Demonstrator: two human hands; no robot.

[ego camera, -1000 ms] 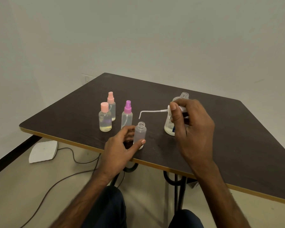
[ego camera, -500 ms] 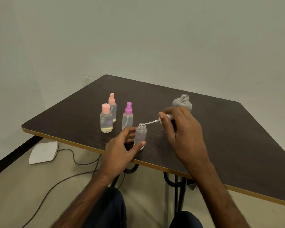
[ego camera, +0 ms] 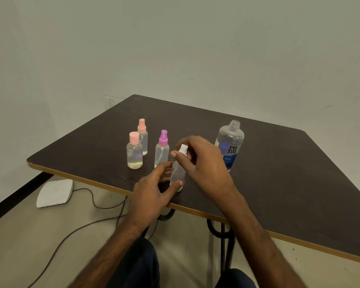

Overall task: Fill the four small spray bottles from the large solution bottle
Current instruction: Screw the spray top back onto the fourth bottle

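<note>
From my feed, the left hand [ego camera: 154,190] is wrapped round the small clear bottle [ego camera: 177,175] near the table's [ego camera: 289,173] front edge, holding it upright. The right hand [ego camera: 204,161] pinches the white spray top [ego camera: 183,149] at its neck, can't tell if it's seated. The big solution bottle [ego camera: 230,145] stands uncapped just behind, and three capped bottles [ego camera: 134,150] sit to the left.
</note>
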